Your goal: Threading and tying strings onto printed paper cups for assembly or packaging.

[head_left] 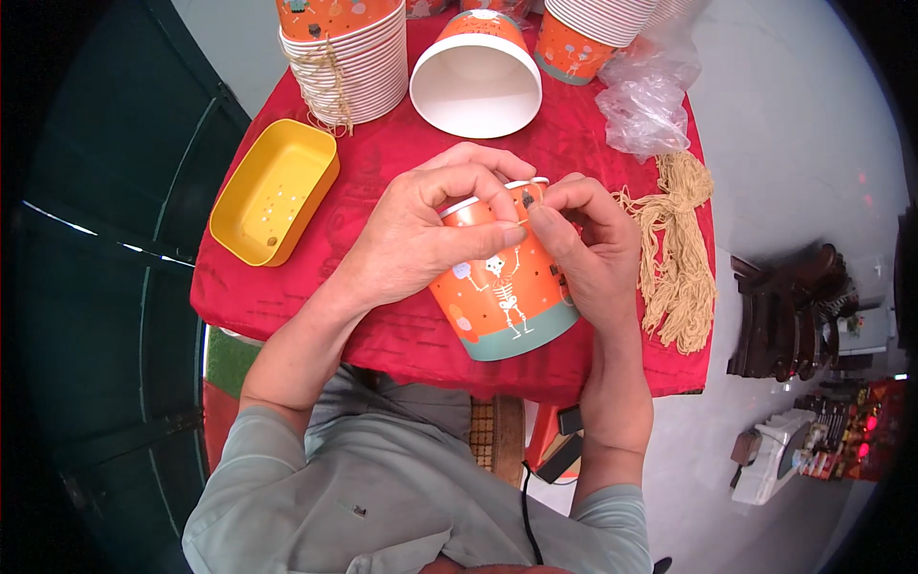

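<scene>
An orange paper bucket (507, 297) with a skeleton print, a green base band and a white rim is held upright, slightly tilted, over the front of the table. My left hand (426, 220) grips it by the rim, thumb on the outer wall and fingers curled over the top. Close beside, my right hand (598, 244) has its thumb and forefinger pinched together against the wall just below the rim. Whatever lies between those fingertips is too small or hidden to make out. The inside of the bucket is mostly covered by my hands.
On the red cloth (378, 325), a yellow tray (317, 196) with small bits stands left. A string-draped bucket stack (359, 81), a bucket on its side (475, 86) and another stack (574, 48) are behind. A plastic bag (650, 110) and a beige string bundle (681, 258) lie right.
</scene>
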`<state>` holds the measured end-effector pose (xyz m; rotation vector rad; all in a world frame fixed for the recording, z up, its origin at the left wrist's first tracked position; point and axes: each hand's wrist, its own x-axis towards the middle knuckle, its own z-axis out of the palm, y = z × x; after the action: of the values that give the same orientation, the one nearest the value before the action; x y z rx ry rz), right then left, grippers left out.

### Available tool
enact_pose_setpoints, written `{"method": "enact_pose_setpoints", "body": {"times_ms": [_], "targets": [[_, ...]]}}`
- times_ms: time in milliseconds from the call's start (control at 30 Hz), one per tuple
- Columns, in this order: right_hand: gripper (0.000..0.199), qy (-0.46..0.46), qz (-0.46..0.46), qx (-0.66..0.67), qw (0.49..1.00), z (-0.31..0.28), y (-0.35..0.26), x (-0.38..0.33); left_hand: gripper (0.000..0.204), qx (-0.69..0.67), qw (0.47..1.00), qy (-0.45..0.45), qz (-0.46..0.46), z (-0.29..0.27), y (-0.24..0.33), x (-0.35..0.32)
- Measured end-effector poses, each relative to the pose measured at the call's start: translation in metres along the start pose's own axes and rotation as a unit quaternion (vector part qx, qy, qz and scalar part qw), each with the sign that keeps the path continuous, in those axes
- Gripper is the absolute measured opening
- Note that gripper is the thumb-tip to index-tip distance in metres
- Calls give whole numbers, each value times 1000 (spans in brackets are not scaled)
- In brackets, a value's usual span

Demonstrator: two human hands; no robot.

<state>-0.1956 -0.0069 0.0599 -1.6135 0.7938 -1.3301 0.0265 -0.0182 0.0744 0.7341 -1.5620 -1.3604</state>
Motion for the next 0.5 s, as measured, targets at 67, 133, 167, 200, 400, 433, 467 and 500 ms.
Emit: {"method": "enact_pose_setpoints", "body": {"times_ms": [67, 133, 167, 200, 400, 433, 467, 500], "targets": [[12, 0, 6, -2, 1000, -1, 0, -1, 10, 2, 1000, 0, 3, 0, -1, 0], [12, 0, 13, -5, 1000, -2, 0, -1, 10, 3, 1000, 0, 6, 0, -2, 1], [11, -4, 17, -7, 1000, -2, -1, -1, 10, 3, 1000, 1, 8, 0, -2, 1], [11, -8, 21, -10, 1000, -3, -1, -1, 10, 3, 1000, 1, 11, 0, -2, 1], [11, -2, 21, -4, 1000, -3, -3, -2, 18, 2, 999, -8, 42, 0, -8, 1], [11, -3, 22, -5, 1000, -1, -2, -2, 18, 1, 999, -7, 42, 0, -6, 1], [11, 21, 4, -6, 1000, 1, -1, -1, 24, -9, 1000, 3, 22, 1, -3, 0], [11, 44, -14, -8, 999, 3, 0, -1, 31, -20, 1000, 13, 2, 2, -1, 0]]}}
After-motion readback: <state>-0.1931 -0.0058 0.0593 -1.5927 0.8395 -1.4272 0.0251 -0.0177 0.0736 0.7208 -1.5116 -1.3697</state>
